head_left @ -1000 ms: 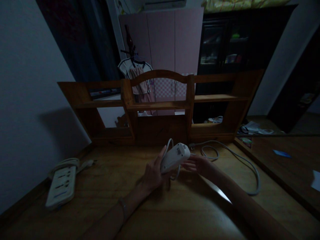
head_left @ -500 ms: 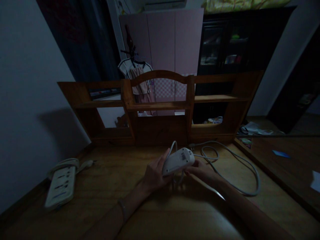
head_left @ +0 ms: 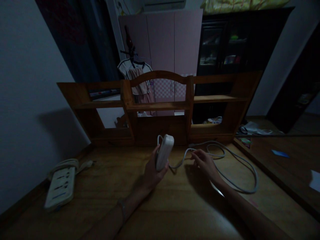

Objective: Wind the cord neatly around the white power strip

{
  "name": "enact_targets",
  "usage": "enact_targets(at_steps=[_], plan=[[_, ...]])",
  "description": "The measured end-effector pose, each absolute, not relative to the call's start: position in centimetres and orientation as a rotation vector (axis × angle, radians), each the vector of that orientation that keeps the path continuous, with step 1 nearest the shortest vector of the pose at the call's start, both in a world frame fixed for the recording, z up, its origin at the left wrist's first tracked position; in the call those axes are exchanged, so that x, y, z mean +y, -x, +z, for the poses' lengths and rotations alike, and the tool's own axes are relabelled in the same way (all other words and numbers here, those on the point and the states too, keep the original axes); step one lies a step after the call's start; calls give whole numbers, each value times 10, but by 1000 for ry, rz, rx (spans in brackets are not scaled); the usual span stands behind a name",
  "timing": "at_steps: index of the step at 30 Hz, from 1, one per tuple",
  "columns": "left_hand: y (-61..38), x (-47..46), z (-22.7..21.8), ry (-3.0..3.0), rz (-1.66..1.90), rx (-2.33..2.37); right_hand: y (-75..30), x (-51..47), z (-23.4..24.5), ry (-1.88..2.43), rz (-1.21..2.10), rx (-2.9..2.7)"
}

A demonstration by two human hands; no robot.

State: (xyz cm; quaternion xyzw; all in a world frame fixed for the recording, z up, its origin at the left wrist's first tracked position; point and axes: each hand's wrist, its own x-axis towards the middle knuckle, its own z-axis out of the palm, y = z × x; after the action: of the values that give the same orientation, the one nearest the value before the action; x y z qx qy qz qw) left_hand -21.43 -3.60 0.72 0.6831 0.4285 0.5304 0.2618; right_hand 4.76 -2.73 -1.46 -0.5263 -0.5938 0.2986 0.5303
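My left hand (head_left: 153, 173) is wrapped round a white power strip (head_left: 165, 151), held tilted on edge above the wooden desk (head_left: 120, 200). Its narrow end and side face me; no sockets show. A pale cord (head_left: 178, 165) loops at its far side and runs across the desk to the right. My right hand (head_left: 205, 165) hovers over the desk beside this cord, with fingers loosely bent and apart. The cord passes close behind its fingertips, and I see no grip on it. Further right, the cord lies in wide loops.
A second white power strip (head_left: 61, 186) with its cord wound up lies at the left by the wall. A wooden shelf unit (head_left: 160, 106) stands along the desk's back. A blue card (head_left: 280, 153) lies on the lower brown surface at the right.
My left hand has turned the power strip from its labelled underside to on edge and drawn it left. My right hand has moved away from it, slightly right, beside the cord.
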Motion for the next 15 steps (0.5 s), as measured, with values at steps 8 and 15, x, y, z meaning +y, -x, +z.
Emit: enact_targets(at_steps=[8,15], plan=[[219,-13,0,-1050,1417,922,-39,-40,-4,1351,469,-1669],[217,-11,-7,-1024,1356,905,-32,-42,-8,1353,517,-1738]])
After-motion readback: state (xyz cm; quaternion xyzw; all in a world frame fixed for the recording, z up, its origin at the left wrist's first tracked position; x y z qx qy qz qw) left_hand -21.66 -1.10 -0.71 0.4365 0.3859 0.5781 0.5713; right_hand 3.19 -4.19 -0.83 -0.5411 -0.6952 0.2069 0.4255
